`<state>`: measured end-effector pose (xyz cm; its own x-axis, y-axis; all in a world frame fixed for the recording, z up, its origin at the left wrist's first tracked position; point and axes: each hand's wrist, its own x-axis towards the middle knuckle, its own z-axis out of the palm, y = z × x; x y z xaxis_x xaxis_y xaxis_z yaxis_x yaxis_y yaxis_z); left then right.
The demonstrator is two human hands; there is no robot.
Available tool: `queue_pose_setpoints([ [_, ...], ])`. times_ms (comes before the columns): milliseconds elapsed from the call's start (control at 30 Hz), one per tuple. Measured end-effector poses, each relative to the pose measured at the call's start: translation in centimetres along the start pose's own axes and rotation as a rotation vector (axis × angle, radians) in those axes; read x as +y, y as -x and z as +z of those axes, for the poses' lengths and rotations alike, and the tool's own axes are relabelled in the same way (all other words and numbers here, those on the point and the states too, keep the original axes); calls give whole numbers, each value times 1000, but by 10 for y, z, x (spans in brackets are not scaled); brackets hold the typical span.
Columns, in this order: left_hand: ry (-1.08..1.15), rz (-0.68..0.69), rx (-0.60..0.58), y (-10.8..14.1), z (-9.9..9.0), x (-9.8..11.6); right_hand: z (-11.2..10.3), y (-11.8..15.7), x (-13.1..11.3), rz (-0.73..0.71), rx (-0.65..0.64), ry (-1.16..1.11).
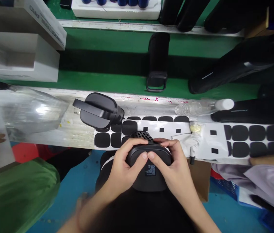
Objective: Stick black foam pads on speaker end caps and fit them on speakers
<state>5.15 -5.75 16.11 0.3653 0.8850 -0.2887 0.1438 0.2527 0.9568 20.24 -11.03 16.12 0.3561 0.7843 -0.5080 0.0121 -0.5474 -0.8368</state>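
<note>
so you're at a long workbench with a white ledge (77,136) closest to you and a green shelf (119,72) running behind it, blue floor (71,184) down below. the ledge looks pretty scuffed, and black-and-white sticker sheets (161,130) cover a good bit of it. there's a clear plastic bag (35,111) over on the left, a clear bottle (196,107) lying on its side to the right, and a second black unit (98,110) with a loop handle left of the sheets. white boxes (46,61) sit on the shelf's left side. a cardboard box (201,181) is down low, right of your hands. the black device (146,183) is in front of your body, right by the ledge's near edge; can't tell if it's touching your lap. your left hand (124,165) and right hand (174,163) are both clamped on it, thumbs side by side on the flat face, fingers curled over the far rim. that flat face with the small printed label (150,170) is toward you, and the perforated part (142,136) points away toward the ledge. long axis goes roughly away from you, far end leaning slightly left.
</note>
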Motion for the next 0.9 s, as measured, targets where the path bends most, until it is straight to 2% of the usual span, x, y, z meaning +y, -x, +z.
queue_pose_setpoints([
  [100, -4, 20, 26, -3, 0, -1, -2, -1, 0, -28, 5, 21],
  [167, 14, 10, 48, -4, -1, -2, -7, 0, 1, -52, -44, -13],
  [333, 13, 6, 17, 0, -7, -7, -31, 7, 14, -14, -316, -134],
  [433, -13, -12, -89, 5, -16, -11, -45, 12, 24, 26, -501, -163],
  [533, -6, -28, -301, 8, -28, -16, -52, 16, 30, -10, -611, -54],
  [633, -29, -33, -459, 10, -37, -19, -51, 18, 29, -39, -653, 106],
  [700, -48, -28, -469, 12, -38, -21, -49, 18, 27, -49, -658, 146],
  [833, -11, 39, -337, 13, -29, -24, -48, 14, 26, -79, -595, 57],
  [900, -1, 69, -265, 12, -23, -24, -45, 11, 29, -78, -517, -23],
])
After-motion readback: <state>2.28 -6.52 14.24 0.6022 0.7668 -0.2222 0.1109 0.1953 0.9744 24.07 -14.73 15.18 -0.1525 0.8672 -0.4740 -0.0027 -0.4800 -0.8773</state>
